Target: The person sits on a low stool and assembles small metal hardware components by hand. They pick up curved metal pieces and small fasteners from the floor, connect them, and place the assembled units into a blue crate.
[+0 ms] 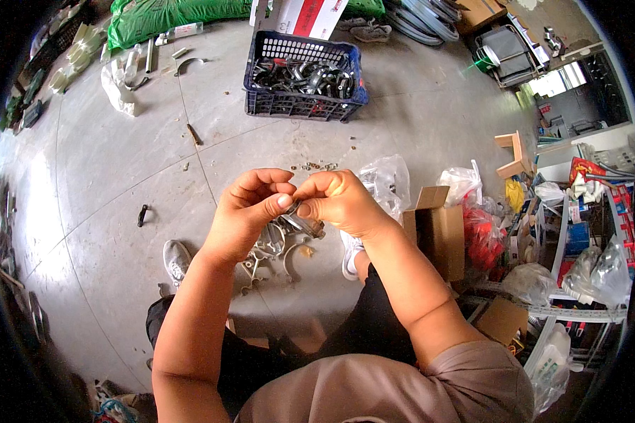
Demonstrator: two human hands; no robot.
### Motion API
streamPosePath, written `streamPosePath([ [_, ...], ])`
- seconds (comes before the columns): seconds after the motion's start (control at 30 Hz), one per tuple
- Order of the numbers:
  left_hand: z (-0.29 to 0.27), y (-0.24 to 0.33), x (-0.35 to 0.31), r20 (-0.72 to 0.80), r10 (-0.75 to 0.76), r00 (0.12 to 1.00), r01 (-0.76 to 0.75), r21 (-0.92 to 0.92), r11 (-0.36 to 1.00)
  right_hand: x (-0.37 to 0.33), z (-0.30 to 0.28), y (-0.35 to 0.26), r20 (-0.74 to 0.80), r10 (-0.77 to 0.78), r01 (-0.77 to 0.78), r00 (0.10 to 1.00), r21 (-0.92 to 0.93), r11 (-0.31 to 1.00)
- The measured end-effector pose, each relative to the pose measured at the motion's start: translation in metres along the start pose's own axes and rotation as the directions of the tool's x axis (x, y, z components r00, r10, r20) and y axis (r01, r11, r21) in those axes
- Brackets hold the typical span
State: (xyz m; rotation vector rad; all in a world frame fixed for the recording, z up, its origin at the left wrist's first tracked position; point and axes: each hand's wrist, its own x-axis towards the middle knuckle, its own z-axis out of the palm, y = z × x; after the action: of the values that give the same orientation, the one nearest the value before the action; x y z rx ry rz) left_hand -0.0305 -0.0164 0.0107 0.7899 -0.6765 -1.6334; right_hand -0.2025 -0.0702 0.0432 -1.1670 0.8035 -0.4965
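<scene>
We had our left hand (250, 210) and right hand (342, 204) meeting at the fingertips, thumbs and forefingers closed on a small metal piece (295, 207), held above the floor between our shoes; the fingers hid most of it. That piece seemed partway done. Silvery metal brackets (267, 245) lay loose below our hands, apparently left to handle, and a row of small nuts (314, 166) sat just beyond. Further off, the blue plastic crate (286, 108) held many black and grey fittings (307, 76), though we couldn't tell whether those were finished. A clear plastic bag (386, 180) and an open cardboard box (437, 243) crowded our right side, while our hands partly covered the brackets.
</scene>
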Motion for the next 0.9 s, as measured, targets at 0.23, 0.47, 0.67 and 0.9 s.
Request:
streamPosePath([
  [0.23, -0.001, 0.0, -0.001, 0.05, 0.011, 0.999, -0.006, -0.105, 0.994, 0.001, 0.0, -0.001, -0.014, -0.003, 0.003, 1.0, 0.015, 1.0],
  [0.47, 0.0, 0.002, -0.002, 0.054, 0.036, 0.998, -0.031, -0.078, 0.996, 0.0, -0.002, -0.003, -0.019, -0.024, 0.025, 1.0, 0.019, 1.0],
  [0.67, 0.003, 0.004, 0.0, 0.047, 0.023, 0.999, -0.021, -0.045, 0.999, 0.001, 0.0, -0.002, -0.011, 0.0, 0.0, 1.0, 0.006, 1.0],
  [0.9, -0.008, -0.004, 0.004, -0.11, 0.073, 0.991, -0.065, 0.076, 0.995, 0.001, -0.015, 0.001, -0.01, -0.073, 0.071, 0.997, 0.403, 0.912],
])
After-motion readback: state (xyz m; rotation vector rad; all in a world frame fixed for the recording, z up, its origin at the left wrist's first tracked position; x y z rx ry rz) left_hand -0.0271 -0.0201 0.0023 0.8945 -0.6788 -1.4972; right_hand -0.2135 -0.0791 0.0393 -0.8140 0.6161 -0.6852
